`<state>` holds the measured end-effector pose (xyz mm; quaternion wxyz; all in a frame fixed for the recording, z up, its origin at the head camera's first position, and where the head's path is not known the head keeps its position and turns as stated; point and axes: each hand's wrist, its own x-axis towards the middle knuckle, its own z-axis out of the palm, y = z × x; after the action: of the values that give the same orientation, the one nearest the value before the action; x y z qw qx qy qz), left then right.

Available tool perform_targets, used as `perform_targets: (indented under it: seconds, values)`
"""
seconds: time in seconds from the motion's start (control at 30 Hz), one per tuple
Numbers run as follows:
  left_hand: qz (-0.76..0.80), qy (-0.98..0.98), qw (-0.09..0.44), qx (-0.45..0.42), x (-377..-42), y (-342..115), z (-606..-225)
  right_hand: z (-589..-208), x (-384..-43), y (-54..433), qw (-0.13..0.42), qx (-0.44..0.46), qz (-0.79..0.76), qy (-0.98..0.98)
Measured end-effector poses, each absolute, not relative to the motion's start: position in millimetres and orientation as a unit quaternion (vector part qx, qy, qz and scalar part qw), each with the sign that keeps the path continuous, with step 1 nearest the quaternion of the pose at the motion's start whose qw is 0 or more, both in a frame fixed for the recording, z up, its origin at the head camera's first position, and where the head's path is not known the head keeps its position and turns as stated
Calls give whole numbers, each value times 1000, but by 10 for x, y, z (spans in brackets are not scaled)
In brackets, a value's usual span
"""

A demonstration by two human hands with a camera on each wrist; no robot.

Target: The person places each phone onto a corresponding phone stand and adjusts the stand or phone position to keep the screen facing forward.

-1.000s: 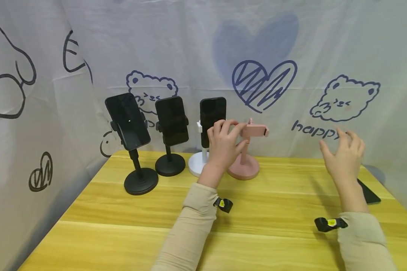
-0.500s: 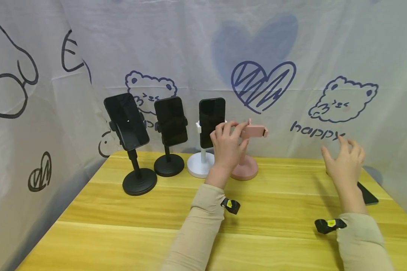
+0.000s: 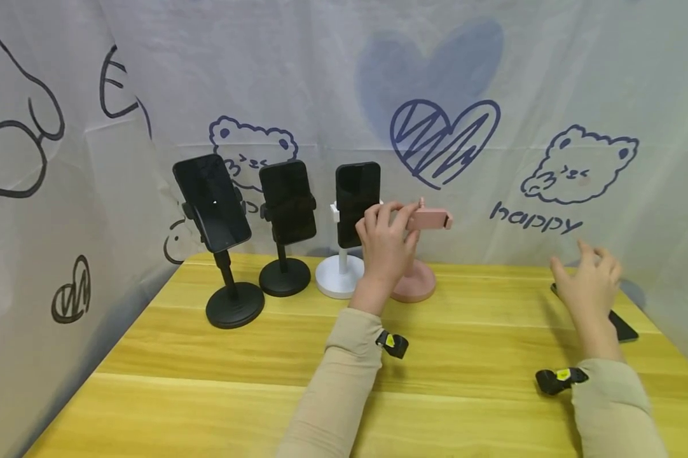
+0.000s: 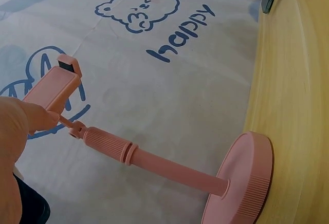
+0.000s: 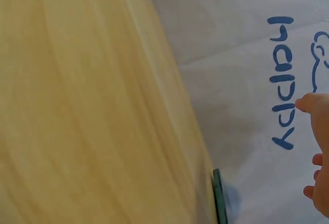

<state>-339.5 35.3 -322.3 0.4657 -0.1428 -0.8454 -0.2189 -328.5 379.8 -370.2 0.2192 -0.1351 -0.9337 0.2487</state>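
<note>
A pink phone stand (image 3: 414, 286) rises from the back of the table, its clamp (image 3: 428, 219) lying sideways at the top. My left hand (image 3: 385, 251) pinches the left end of that clamp between thumb and fingers, clearest in the left wrist view, where the thumb (image 4: 36, 117) presses its side. Nothing is in the clamp. Over at the right, my right hand (image 3: 589, 292) hovers above a dark phone (image 3: 623, 327) lying flat on the table, fingers spread and bent a little, holding nothing. The hand covers the phone's middle; its greenish edge (image 5: 220, 198) shows in the right wrist view.
Left of the pink stand, a white stand (image 3: 339, 278) and two black stands (image 3: 235, 306) (image 3: 285, 277) each hold an upright dark phone. A printed white curtain (image 3: 321, 76) hangs behind the wooden table (image 3: 206, 394).
My left hand has moved slightly right and settled on the pink clamp. My right hand has dropped a little lower toward the phone on the table.
</note>
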Motion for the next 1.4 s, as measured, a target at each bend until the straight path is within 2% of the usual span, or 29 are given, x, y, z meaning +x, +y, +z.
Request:
perform_targets:
  seconds: [0.27,0.47,1.4]
  values:
    - [-216,-830,492,-149,-3427,353,-3241,-3773,-3270,3868,200,-135,242,-940]
    - [-218,-838,477,-149,-3430,336,-3246,-3831,-3274,3949,183,-140,235,-944]
    - [-219,-842,468,-155,-3408,318,-3240,-4094,-3213,4315,18,-177,264,-948]
